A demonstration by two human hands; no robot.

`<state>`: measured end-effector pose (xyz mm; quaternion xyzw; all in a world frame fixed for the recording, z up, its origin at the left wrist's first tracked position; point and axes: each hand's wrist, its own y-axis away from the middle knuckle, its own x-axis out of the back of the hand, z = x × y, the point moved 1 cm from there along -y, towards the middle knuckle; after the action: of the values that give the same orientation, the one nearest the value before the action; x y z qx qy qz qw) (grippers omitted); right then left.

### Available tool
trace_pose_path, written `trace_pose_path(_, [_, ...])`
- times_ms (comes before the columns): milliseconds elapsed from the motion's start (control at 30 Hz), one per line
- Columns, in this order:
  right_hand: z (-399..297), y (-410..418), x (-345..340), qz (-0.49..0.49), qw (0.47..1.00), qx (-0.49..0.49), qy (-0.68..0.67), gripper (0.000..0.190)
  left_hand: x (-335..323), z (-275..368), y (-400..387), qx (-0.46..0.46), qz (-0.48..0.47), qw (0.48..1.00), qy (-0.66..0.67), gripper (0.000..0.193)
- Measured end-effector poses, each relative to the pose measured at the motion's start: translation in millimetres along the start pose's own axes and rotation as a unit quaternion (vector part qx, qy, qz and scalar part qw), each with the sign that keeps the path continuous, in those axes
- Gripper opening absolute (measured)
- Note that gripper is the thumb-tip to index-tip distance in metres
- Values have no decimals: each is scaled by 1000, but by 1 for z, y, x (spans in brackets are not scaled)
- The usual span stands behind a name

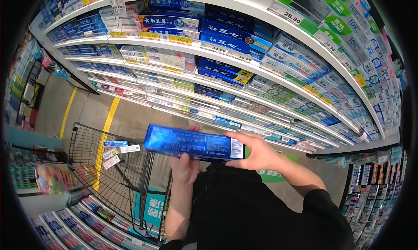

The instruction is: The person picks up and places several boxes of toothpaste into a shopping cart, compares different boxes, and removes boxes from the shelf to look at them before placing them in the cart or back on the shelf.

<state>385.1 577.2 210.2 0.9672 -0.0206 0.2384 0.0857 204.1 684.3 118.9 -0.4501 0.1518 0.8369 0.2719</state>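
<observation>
A long blue toothpaste box (pixel 192 143) is held level in front of my chest, its face with small print and a barcode turned up. My left hand (pixel 185 161) grips it from below near the middle, thumb on the near side and fingertips showing at the far edge. The box's right end lies between the thumb and fingers of my right hand (pixel 251 150). Left of me stands a black wire shopping cart (pixel 88 152) with several small toothpaste boxes (pixel 116 143) in it.
Tall white shelves (pixel 183 44) filled with toothpaste boxes curve across the front and right. Toothbrush packs (pixel 98 224) fill a rack at the lower left. More stocked shelves (pixel 372 197) stand at the lower right. Yellow lines (pixel 111 116) mark the floor.
</observation>
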Motion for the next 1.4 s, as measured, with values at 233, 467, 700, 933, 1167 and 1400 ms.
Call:
trace_pose_path(233, [9, 2, -1, 90, 977, 133, 137, 70, -1, -2, -1, 6, -3, 1000, -8, 89])
trace_pose_path(467, [26, -3, 15, -81, 879, -137, -450, 51, 11, -7, 1, 13, -30, 992, 125, 63])
trace_pose_path(700, [38, -5, 16, -138, 785, -254, -549, 56, 20, -8, 0, 43, 3, 998, 37, 53])
trace_pose_path(933, [56, -11, 12, -44, 832, -257, -490, 63, 13, -10, 5, 30, 124, 991, 30, 51])
trace_pose_path(1167, [58, -49, 83, 227, 947, 43, 224, 32, 29, -4, 8, 12, 181, 982, -46, 45])
trace_pose_path(1400, [25, -136, 152, 348, 747, 222, 521, 41, 29, -5, 12, -1, 174, 984, -42, 48])
